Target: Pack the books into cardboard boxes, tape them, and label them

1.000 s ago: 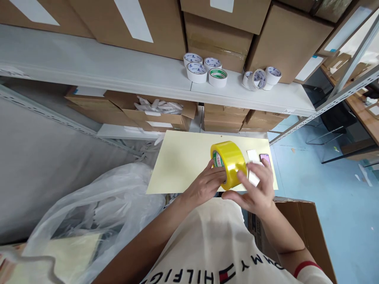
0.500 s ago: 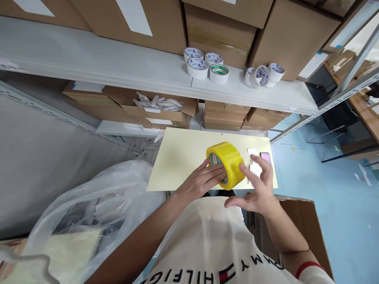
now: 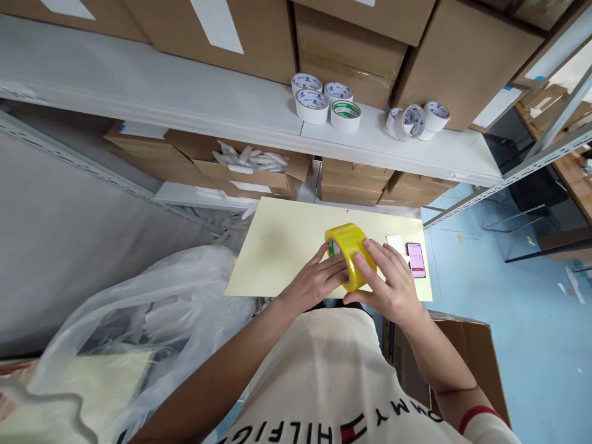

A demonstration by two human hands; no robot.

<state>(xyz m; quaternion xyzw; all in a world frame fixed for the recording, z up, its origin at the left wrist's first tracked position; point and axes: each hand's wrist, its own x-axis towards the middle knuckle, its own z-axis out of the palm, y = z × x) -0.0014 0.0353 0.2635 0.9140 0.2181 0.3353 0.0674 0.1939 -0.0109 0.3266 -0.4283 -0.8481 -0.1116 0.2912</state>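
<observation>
A wide roll of yellow packing tape (image 3: 348, 239) is held up over a pale yellow board (image 3: 277, 246). My left hand (image 3: 309, 285) grips the roll from its left side, with fingers inside the core. Against the roll's outer surface, on the right, lie the spread fingertips of my right hand (image 3: 391, 280); its thumb is below the roll. Whether the right fingertips pick at the tape's edge is too small to make out. Beyond my right hand, a phone (image 3: 416, 260) with a lit pink screen and a white paper piece (image 3: 394, 243) rest on the board.
Several white tape rolls (image 3: 312, 108) stand on the grey shelf (image 3: 185, 83) ahead, in front of cardboard boxes (image 3: 351, 55). A clear plastic bag (image 3: 185, 308) is at my left. An open carton (image 3: 467, 351) stands at my right, below the board.
My right hand has moved left from beside the roll, and its fingers now lie on the tape. The left hand keeps its hold. The phone is now less covered.
</observation>
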